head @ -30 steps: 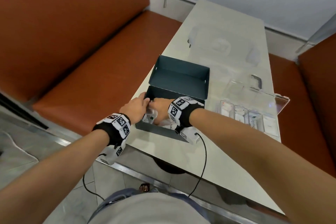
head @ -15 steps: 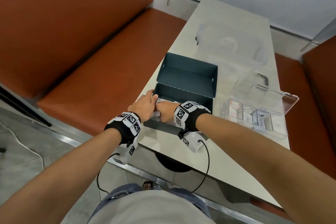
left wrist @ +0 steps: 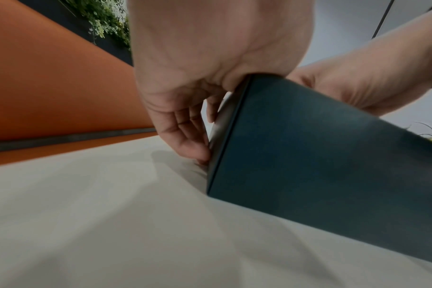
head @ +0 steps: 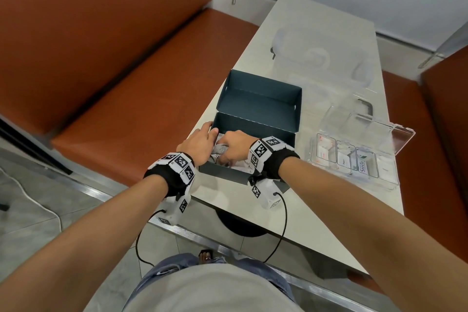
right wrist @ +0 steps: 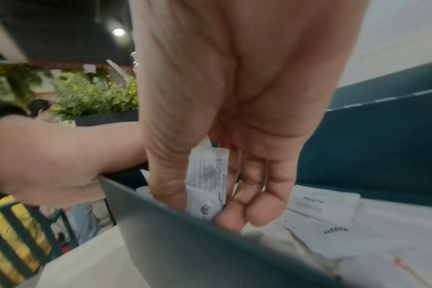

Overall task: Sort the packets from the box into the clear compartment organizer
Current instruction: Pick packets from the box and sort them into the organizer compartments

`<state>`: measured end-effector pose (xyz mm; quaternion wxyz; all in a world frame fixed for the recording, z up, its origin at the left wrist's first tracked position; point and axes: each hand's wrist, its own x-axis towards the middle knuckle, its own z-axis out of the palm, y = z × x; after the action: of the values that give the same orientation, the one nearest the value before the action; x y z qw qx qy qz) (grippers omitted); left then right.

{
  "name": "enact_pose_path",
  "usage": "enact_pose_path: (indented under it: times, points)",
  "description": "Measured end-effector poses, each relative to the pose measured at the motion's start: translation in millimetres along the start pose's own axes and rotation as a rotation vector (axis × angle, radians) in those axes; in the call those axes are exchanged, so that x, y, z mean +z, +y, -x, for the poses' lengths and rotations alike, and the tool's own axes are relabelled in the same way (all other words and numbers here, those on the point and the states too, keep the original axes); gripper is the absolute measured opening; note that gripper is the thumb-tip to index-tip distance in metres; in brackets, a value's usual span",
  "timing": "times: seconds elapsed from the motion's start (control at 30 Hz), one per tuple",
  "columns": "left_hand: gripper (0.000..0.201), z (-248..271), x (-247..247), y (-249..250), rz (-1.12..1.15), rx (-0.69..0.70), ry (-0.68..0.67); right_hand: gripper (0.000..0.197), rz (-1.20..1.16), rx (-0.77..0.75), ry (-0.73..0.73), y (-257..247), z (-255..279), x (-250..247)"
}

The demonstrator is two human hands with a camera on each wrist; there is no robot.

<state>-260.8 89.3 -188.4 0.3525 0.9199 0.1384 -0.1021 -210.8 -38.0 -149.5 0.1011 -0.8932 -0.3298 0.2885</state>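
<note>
A dark teal box (head: 255, 121) with its lid flipped back stands at the table's near left edge. My left hand (head: 200, 142) grips the box's near left corner (left wrist: 225, 124), fingers along the outer side wall and thumb over the rim. My right hand (head: 233, 144) reaches inside and pinches a small white packet (right wrist: 207, 175) between thumb and fingers. More white packets (right wrist: 328, 210) lie loose on the box floor. The clear compartment organizer (head: 354, 159) sits to the right with its lid up and packets in several compartments.
The pale table (head: 316, 210) ends close to my body and at the left, beside an orange bench (head: 114, 83). A second clear container (head: 316, 56) stands at the table's far end. Cables hang from both wrist cameras.
My left hand slid to the box's corner and took hold of it. My right hand dug deeper among the packets and closed on one. The camera view shifted slightly left.
</note>
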Motion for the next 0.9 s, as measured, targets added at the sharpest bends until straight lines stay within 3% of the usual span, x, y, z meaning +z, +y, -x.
enact_pose_path:
  times: [0.13,0.33,0.43,0.6,0.73,0.8,0.9]
  points:
    - [0.050,0,1,1,0.003,0.003,0.006,0.011,-0.107,0.059,-0.054,5,5,8]
    - [0.049,-2,1,-1,0.016,0.011,0.009,0.024,-0.151,0.032,-0.007,3,7,11]
    - [0.049,-2,1,-1,0.020,0.012,0.012,0.016,-0.137,0.057,-0.008,2,8,12]
    - [0.050,-2,-1,-1,0.010,0.026,0.004,0.030,-0.267,0.096,0.068,11,12,3]
    - [0.057,0,-7,2,0.012,0.006,-0.049,0.024,-0.433,0.101,0.169,29,29,-20]
    - [0.062,1,-15,7,0.050,0.035,0.034,0.025,-0.582,0.108,0.262,38,44,-32]
    - [0.055,5,-35,31,0.282,0.172,0.298,0.017,-0.883,0.062,0.388,47,71,-49]
